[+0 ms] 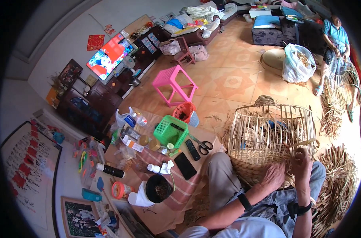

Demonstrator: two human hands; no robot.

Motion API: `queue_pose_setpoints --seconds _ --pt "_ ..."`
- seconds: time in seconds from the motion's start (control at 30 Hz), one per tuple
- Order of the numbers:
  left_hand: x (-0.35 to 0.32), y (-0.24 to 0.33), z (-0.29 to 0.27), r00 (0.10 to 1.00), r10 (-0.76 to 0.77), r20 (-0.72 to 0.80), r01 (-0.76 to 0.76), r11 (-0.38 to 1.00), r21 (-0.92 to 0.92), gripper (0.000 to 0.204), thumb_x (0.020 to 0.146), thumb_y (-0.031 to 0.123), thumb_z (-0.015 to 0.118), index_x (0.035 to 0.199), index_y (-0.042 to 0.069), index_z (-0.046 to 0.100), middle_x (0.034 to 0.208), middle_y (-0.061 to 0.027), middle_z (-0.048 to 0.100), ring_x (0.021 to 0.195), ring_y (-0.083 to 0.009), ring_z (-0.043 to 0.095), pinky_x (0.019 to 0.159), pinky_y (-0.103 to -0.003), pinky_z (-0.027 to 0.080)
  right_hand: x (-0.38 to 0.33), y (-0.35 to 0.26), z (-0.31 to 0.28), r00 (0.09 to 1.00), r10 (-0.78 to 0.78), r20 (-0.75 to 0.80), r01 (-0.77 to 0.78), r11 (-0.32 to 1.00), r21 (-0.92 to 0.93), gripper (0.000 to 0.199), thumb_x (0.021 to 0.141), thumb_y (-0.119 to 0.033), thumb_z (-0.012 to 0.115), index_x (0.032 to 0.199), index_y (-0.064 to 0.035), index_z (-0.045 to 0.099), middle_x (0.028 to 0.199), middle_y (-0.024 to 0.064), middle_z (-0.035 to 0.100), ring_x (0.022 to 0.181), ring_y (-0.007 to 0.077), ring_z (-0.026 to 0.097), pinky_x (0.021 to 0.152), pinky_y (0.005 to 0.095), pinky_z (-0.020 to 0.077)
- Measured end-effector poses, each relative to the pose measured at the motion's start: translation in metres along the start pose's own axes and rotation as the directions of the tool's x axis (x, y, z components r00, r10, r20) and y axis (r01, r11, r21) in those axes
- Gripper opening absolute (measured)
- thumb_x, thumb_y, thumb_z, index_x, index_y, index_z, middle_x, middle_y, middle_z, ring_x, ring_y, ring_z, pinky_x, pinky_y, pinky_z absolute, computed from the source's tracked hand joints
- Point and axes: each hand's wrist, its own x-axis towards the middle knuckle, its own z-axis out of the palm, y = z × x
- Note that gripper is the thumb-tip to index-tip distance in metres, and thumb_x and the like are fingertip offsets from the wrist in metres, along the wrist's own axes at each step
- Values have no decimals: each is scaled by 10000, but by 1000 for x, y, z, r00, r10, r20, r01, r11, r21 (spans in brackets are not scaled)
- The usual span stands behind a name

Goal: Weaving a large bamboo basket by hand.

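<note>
A half-woven basket (250, 162) rests against my lap, with bare upright stakes above and a braided straw wall below. My left hand (273, 174) is closed against the near side of this woven wall; its fingertips are partly hidden. Just to the right, my right hand (302, 162) is raised at the basket's near right side, fingers bent and pinched together around a straw strand (307, 142). This strand crosses the stakes near the right corner. Blue bits and loose straw show inside the basket through the stakes.
Dried straw (335, 190) lies in a heap at my right. On the left table are scissors (205, 147), a phone (185, 166), a remote (192, 150) and a green basket (170, 132). A pink stool (174, 81) stands beyond. Another person (336, 37) sits far right beside more straw.
</note>
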Motion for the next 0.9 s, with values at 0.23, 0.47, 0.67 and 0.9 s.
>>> queue_pose_setpoints --seconds 0.23,0.47,0.67,0.9 --pt "3 -5 -2 980 147 -135 -157 985 -65 226 1005 216 572 1007 -5 524 756 -218 644 739 -390 663 707 -495 509 -22 67 -14 991 -61 -122 84 978 193 281 868 -32 799 1071 -13 605 824 65 737 592 95 634 478 236 451" --pt "5 1 -19 998 36 46 -31 993 -113 263 1024 282 570 955 29 551 756 -206 647 751 -406 660 700 -514 503 -23 85 -42 990 140 -17 -88 702 707 247 888 -56 785 1071 -50 620 754 22 719 466 48 521 385 198 341" --pt "2 7 -16 991 -33 -130 9 983 -185 260 1005 277 604 944 29 556 718 -218 642 735 -426 664 685 -525 503 35 31 -29 999 -17 -27 30 798 602 275 896 -76 766 1111 -57 597 794 -45 629 795 104 651 694 231 489" --pt "0 -1 -14 993 27 -111 -48 980 -193 237 989 257 638 982 41 539 757 -202 654 752 -413 669 675 -503 508 8 21 -14 981 170 89 -159 465 871 258 952 -99 696 1169 -96 555 1018 5 618 948 85 652 734 220 505"
